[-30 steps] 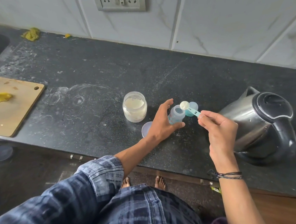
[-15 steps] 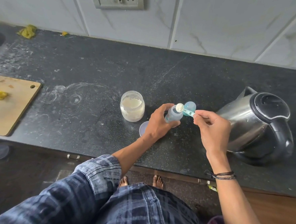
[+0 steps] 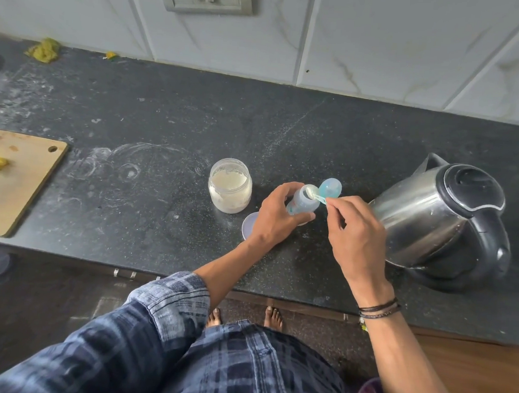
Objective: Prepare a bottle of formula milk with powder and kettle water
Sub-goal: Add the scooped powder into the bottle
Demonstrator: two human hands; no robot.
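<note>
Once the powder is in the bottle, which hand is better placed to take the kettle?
Probably the right hand: it is next to the kettle and holds only the scoop. The left hand grips the bottle, farther away.

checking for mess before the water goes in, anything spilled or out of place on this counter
Yes. White powdery smears and ring marks dust the black counter left of the powder jar. Yellow scraps lie on the cutting board and by the back wall. The bottle itself shows no spill.
</note>
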